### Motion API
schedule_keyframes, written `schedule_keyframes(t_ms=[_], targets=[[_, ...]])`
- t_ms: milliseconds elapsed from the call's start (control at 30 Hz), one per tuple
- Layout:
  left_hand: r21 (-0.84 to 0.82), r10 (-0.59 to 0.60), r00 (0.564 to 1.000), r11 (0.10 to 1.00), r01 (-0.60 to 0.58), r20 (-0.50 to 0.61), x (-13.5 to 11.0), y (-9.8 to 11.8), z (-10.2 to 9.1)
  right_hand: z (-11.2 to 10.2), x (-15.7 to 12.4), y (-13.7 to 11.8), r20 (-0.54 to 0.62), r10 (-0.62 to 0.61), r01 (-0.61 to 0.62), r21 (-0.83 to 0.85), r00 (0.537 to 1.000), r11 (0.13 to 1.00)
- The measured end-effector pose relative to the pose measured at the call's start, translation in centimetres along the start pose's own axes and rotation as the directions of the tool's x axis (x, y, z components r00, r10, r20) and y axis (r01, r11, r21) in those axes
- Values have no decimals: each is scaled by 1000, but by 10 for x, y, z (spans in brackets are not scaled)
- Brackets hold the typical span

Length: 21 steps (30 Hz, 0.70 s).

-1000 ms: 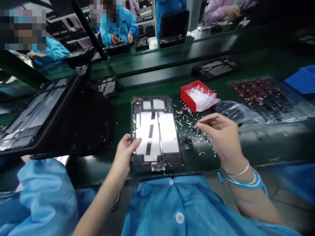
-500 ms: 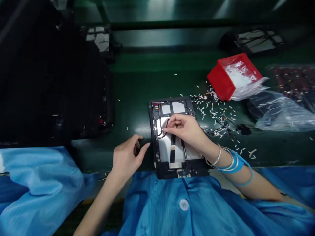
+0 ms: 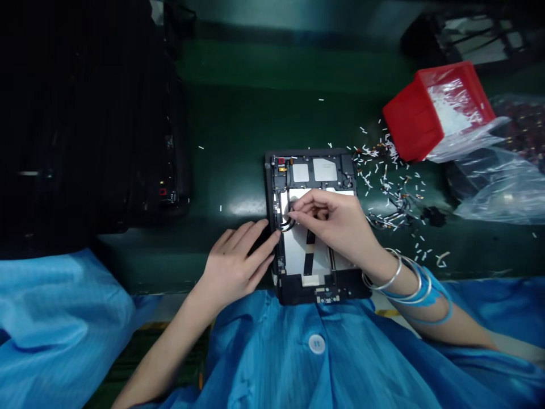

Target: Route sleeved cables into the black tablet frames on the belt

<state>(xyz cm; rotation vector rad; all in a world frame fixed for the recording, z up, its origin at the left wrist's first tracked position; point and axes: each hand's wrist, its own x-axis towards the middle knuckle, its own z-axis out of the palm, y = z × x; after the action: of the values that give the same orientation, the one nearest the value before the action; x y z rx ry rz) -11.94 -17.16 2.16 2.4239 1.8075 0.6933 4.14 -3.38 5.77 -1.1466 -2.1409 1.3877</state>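
An opened tablet-like device (image 3: 324, 296) lies in front of me, its white battery area, black strips and circuit parts facing up. My right hand (image 3: 336, 218) is over its middle, thumb and forefinger pinched on a thin black cable (image 3: 288, 226) that loops along the device's left side. My left hand (image 3: 240, 258) rests at the left edge, fingers stretched out and apart, with one fingertip touching the frame near the cable's loop. It holds nothing. What lies beneath my right palm is hidden.
At the right stands a red bin (image 3: 415, 122) with white bits in a plastic bag. Small white pieces (image 3: 385, 187) and thin wires (image 3: 394, 210) are scattered beside the device. Clear plastic bags (image 3: 502, 187) lie farther right. Dark stacked devices (image 3: 97, 142) fill the left side.
My left hand has moved right onto the device's edge, its fingers now straighter. The right hand keeps its pinch on the cable. The view has shifted, so the bin appears farther right.
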Motion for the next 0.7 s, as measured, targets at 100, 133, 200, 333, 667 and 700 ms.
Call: schedule_keyframes(t_ms=[100,133,200,333,667,700], targets=[[-5,-10,1000,1000,10,-16,1,1,1,-6,5,1,4,-26,26,-82,1000,996],[-6,-13,1000,1000,13,-19,2,2,1,-7,7,2,13,-21,22,-86,1000,996],[-3,-15,1000,1000,15,-21,2,2,1,-9,11,4,40,8,-5,-64,999,998],[8,-2,1000,1000,2,-28,0,0,1,-9,16,8,75,56,-54,-26,996,998],[36,-29,1000,999,28,7,8,6,-2,-10,17,8,87,52,-48,-43,995,998],[35,-24,1000,999,24,4,9,7,-2,-10,17,8,88,52,-48,-41,995,998]])
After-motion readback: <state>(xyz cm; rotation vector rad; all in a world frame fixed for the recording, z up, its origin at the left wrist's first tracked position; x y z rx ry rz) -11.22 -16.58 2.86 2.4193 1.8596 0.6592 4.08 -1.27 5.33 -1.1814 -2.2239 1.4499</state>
